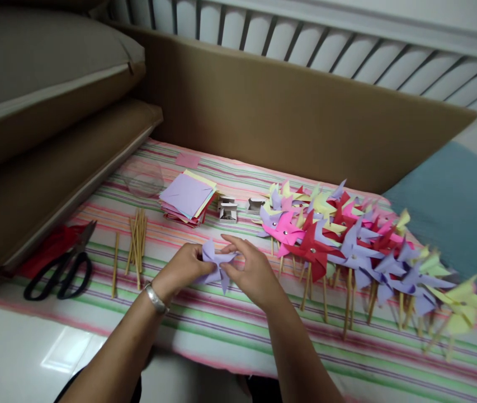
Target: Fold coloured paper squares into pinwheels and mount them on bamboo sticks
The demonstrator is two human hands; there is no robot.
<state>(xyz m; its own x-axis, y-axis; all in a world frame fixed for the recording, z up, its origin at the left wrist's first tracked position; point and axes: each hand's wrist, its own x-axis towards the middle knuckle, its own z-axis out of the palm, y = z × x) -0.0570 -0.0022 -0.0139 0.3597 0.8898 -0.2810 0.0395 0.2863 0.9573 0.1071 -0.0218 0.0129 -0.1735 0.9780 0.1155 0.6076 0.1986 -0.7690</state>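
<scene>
Both hands work on a lavender paper pinwheel held above the striped cloth. My left hand, with a silver bracelet on the wrist, pinches its left side. From the right, my right hand grips the other side between thumb and fingers. The pinwheel's blades are folded toward the middle; no stick shows on it. Just beyond lie a stack of coloured paper squares and small open boxes. A bundle of thin wooden sticks rests left of my left hand.
Many finished pinwheels on sticks lie to the right on the striped cloth. Black-handled scissors lie at left by a red bag. A brown board stands behind; stacked cushions border the left.
</scene>
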